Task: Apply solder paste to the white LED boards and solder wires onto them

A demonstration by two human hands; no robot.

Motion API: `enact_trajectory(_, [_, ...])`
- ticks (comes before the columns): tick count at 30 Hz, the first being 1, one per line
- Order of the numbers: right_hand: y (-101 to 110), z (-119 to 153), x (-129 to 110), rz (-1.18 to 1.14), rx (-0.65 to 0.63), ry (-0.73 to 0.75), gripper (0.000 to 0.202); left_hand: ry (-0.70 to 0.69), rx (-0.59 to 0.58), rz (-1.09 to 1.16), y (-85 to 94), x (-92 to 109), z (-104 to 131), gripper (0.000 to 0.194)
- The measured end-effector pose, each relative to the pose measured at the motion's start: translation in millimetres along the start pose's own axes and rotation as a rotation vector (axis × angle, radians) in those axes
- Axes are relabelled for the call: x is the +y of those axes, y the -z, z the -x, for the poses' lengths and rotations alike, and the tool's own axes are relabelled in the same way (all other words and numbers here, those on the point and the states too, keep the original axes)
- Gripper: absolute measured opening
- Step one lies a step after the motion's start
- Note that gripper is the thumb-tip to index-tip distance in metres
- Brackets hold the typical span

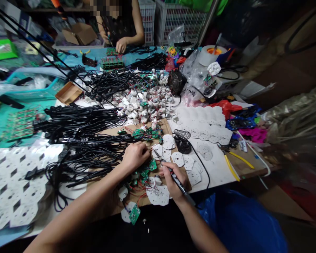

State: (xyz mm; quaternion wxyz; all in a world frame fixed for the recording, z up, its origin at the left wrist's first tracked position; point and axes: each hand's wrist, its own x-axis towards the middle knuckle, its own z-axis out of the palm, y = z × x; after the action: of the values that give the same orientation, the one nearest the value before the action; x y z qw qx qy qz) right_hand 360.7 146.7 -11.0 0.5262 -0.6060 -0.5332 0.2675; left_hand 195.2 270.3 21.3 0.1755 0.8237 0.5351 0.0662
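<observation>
My right hand (175, 179) grips a soldering iron (180, 186) with a dark, pen-like handle. Its thin tip points up and left, over the white octagonal plates (157, 151). My left hand (136, 154) is closed beside it, fingers curled at the edge of the plates; whatever they pinch is hidden. Just below both hands lie small green circuit boards (152, 165) with red wires. A white plate (158, 195) rests among these wires, and another green board (134, 214) sits at the table's near edge. Black cables (100, 151) run in bundles under and beside my left wrist.
White plastic parts (142, 103) are heaped beyond my hands. Sheets of white plates (202, 123) and yellow-handled pliers (234, 163) lie right. A spring-shaped holder (182, 133) and a small fan (176, 82) stand nearby. Across the table, a person's hands (122, 45) work at green boards.
</observation>
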Motion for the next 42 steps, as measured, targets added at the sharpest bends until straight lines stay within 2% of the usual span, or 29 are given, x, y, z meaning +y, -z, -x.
enact_trajectory(3, [2,-1,-4,-0.034,0.028,-0.061,0.017,-0.026,0.042,0.034,-1.7,-3,2,0.017])
enact_trajectory(8, [3,-3,-6,-0.045,0.052,-0.061,0.019,-0.117,0.159,0.234,-6.0,-12,7,0.018])
enact_trajectory(14, [3,-4,-8,-0.034,0.048,-0.08,0.021,-0.181,0.133,0.282,-4.8,-15,5,0.009])
enact_trajectory(18, [3,-4,-9,-0.047,0.053,-0.08,0.019,-0.227,0.077,0.237,-1.7,-11,3,0.016])
enact_trajectory(22, [3,-5,-10,-0.056,0.05,-0.086,0.019,-0.196,0.087,0.138,-2.1,-9,2,0.019])
enact_trajectory(28, [3,-4,-8,-0.053,0.043,-0.098,0.019,-0.141,0.067,0.049,-5.1,-6,-1,0.013])
enact_trajectory(34, [3,-3,-7,-0.039,0.032,-0.097,0.018,-0.088,0.077,0.011,-6.5,-2,-2,0.01])
enact_trajectory(42, [4,-5,-11,-0.032,0.018,-0.053,0.016,-0.091,0.093,0.005,-7.6,-4,0,0.008])
